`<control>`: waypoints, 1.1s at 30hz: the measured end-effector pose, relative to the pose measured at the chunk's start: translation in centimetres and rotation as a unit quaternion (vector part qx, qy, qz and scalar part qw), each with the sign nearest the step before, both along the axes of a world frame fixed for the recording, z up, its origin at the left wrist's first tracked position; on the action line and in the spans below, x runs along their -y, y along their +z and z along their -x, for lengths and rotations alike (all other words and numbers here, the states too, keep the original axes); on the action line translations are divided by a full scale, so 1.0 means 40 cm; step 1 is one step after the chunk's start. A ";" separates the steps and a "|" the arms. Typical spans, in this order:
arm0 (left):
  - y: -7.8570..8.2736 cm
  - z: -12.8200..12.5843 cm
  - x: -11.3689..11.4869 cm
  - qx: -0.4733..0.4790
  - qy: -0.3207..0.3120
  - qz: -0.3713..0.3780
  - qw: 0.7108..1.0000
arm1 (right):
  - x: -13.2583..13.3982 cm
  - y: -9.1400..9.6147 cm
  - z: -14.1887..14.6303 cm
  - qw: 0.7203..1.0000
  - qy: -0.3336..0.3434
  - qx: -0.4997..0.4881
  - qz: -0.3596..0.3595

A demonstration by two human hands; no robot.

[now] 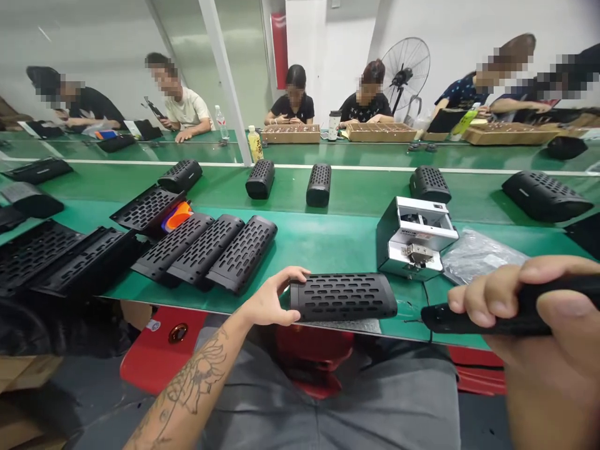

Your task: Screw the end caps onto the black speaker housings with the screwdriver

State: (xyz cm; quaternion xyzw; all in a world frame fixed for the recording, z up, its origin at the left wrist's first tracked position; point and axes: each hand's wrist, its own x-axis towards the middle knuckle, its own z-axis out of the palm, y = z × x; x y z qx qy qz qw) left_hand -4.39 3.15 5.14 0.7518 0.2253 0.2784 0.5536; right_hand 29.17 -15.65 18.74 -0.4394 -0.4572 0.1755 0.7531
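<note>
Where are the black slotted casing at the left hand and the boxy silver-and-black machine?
Black slotted casing [344,297], head view: its slotted face.
Boxy silver-and-black machine [414,240], head view: silver panel.

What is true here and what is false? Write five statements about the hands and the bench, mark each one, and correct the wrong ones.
1. The left grip is at the left end of a black slotted casing. True.
2. The right grip is bare, with nothing in it. False: the right grip is wrapped around a long black object.
3. A boxy machine stands on the green tabletop. True.
4. The clear plastic bag lies to the left of the machine. False: the plastic bag lies to its right.
5. A fan stands beyond the people seated on the far side. True.
</note>
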 end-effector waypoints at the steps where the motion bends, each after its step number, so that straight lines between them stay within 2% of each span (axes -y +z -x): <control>1: -0.002 -0.004 -0.004 0.005 -0.011 -0.006 1.000 | -0.007 0.007 0.013 1.000 0.027 0.009 0.000; 4: -0.010 -0.007 -0.016 0.020 -0.029 -0.015 0.999 | -0.031 0.006 0.036 0.996 0.079 0.036 -0.004; 10: -0.014 -0.005 -0.019 0.015 -0.037 -0.018 0.999 | -0.063 -0.036 0.033 0.993 0.103 0.052 0.018; 15: -0.001 -0.011 -0.011 0.020 -0.037 -0.021 0.999 | -0.078 -0.041 0.045 0.989 0.132 0.059 0.037; 21: -0.006 -0.012 -0.002 0.014 -0.025 -0.024 0.999 | -0.073 -0.048 0.036 0.977 0.192 0.074 0.060; 26: -0.032 -0.015 -0.003 0.056 -0.027 -0.050 0.997 | -0.064 -0.054 0.017 0.975 0.194 0.077 0.082; 33: -0.039 -0.018 0.000 0.070 -0.024 -0.069 0.995 | -0.067 -0.053 0.024 0.969 0.222 0.090 0.059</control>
